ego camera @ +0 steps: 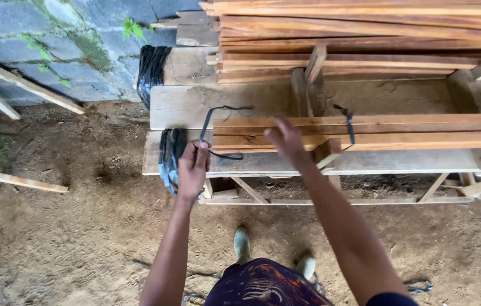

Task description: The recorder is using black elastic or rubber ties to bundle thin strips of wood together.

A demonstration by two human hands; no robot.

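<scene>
My left hand [193, 169] is closed on a black strap [211, 120] that loops up over the end of a small bundle of reddish wooden slats [399, 131]. The bundle lies along a rough wooden bench [184, 105]. My right hand [287, 140] hovers blurred over the left end of the bundle, fingers apart, holding nothing. A second black strap [349, 123] wraps the bundle further right. A short wood block [326, 152] sits under the bundle beside my right hand.
A big stack of long reddish planks [365, 34] fills the back right. Black plastic [151, 68] hangs over the bench's far left corner, and more [170, 153] at the near corner. Loose sticks [16, 180] lie on the dirt floor by a stone wall [53, 39].
</scene>
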